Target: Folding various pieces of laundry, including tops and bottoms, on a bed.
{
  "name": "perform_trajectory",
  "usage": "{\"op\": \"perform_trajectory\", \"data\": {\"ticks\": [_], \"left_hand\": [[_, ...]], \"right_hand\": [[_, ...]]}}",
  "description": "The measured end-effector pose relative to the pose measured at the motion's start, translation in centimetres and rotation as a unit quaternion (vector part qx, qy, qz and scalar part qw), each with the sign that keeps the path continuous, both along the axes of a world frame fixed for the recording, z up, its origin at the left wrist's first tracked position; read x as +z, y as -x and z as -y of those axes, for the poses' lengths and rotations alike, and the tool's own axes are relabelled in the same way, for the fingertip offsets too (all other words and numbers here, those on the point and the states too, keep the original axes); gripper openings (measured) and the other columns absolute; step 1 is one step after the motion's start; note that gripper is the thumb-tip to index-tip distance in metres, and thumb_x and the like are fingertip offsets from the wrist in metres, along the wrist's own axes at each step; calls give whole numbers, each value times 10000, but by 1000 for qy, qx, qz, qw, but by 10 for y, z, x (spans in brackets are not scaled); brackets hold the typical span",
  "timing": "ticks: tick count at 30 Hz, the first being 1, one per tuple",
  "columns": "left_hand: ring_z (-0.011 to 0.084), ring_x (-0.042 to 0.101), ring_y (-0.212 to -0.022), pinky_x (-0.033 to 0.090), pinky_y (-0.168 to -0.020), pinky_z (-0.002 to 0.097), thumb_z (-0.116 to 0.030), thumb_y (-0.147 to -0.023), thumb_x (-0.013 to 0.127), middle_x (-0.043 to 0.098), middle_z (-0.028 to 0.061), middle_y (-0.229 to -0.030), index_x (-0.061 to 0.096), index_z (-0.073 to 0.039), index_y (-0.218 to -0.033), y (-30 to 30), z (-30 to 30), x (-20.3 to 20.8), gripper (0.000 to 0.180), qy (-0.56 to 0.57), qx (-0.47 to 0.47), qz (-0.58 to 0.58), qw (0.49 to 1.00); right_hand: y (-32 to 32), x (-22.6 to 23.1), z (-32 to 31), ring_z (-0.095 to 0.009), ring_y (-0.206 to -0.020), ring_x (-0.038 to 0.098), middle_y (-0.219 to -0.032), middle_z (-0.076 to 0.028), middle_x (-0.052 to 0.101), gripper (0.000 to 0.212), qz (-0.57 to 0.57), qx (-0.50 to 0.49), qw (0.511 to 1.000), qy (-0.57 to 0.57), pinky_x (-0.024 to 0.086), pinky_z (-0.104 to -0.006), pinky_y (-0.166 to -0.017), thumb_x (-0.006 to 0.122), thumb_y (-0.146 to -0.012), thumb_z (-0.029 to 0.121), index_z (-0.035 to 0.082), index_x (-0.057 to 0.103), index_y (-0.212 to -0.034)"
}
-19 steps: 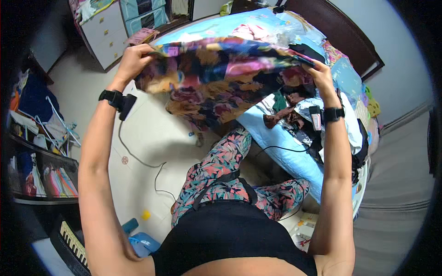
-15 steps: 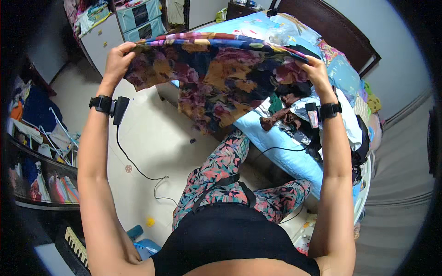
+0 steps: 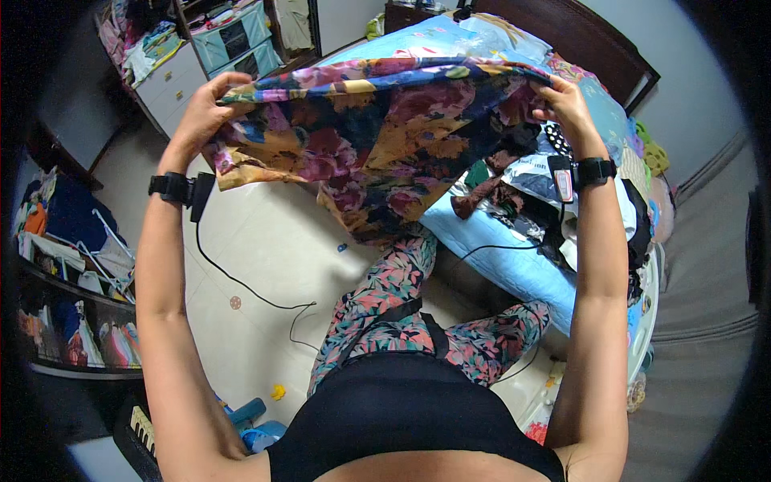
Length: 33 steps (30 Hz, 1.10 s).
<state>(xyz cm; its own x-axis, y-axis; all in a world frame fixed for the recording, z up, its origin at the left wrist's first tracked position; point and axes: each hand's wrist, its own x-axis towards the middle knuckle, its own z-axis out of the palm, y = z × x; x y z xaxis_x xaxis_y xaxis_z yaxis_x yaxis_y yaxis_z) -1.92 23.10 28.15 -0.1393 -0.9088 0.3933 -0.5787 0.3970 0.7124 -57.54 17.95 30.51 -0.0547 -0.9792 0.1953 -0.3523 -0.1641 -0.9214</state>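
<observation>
Both my arms are raised ahead of me, holding up a dark floral cloth [image 3: 361, 132] with purple, orange and blue flowers. Its upper edge is stretched between my hands, and the lower part hangs loose to a point above my leg. My left hand [image 3: 210, 111] is closed on the upper left corner, the fingers partly behind the fabric. At the upper right corner, my right hand [image 3: 566, 106] pinches the cloth between thumb and fingers. Whether it is a garment or a plain piece of fabric I cannot tell.
A bed with a light blue sheet [image 3: 498, 257] stands right of me, with a pile of clothes [image 3: 514, 189] on it. Cables run from my wrist straps. To the left is a rack with clothes and hangers [image 3: 104, 241]; a cabinet [image 3: 169, 88] stands at the back left.
The cloth has spread wider and its lower left part has swung down and toward me. My hands have moved slightly apart, and their fingers have loosened a little.
</observation>
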Motion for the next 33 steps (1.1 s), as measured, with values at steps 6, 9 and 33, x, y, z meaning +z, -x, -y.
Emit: {"op": "perform_trajectory", "data": {"ticks": [6,9,33], "left_hand": [[65,504,-694,424,-618,253,1,-830,603,569,-48,-741,643,-27,-850,-60,78,-52,53,-24,74,139,987],[120,587,-700,480,-685,317,-64,-786,637,643,91,-725,686,-34,-901,-50,118,-71,128,49,171,171,969],[332,609,-807,498,-735,409,36,-724,618,653,129,-820,680,-22,-851,29,34,-192,152,104,15,167,980]], "right_hand": [[-45,-8,38,-160,-939,641,-1059,-55,638,288,30,60,996,-66,648,-383,-757,525,-973,40,37,603,-1251],[-50,-34,93,-157,-885,645,-958,-40,679,244,6,83,996,-26,568,-304,-726,589,-929,22,29,668,-1160],[68,-182,76,-231,-1189,585,-1206,-124,674,375,-134,72,980,126,407,-334,-1058,601,-765,-5,54,713,-1119]]}}
